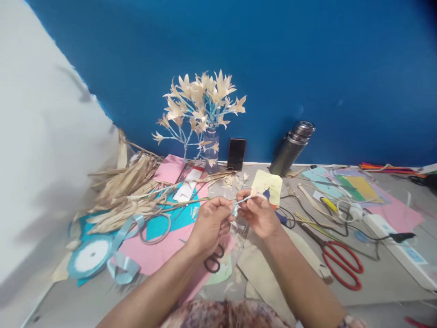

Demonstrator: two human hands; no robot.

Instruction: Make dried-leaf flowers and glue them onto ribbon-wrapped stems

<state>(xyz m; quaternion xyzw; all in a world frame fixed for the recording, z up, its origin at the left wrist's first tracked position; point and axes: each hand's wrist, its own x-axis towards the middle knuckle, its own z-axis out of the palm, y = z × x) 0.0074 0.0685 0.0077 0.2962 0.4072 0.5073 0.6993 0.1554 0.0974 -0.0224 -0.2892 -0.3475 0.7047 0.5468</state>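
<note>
My left hand pinches the lower end of a thin light-blue flower stem. My right hand has its fingers closed around the stem's other end, where a small cream tip shows. Both hands are close together above the middle of the table. Behind them stands a clear bottle vase with a bunch of cream handmade flowers on blue-wrapped stems. Small black-handled scissors lie under my left wrist. To the left rests a spool of light-blue ribbon, partly unrolled.
Dried husks are heaped at the left beside pink paper. A phone and a leaning thermos flask are against the blue wall. Red-handled scissors, cords and a white power strip lie at the right.
</note>
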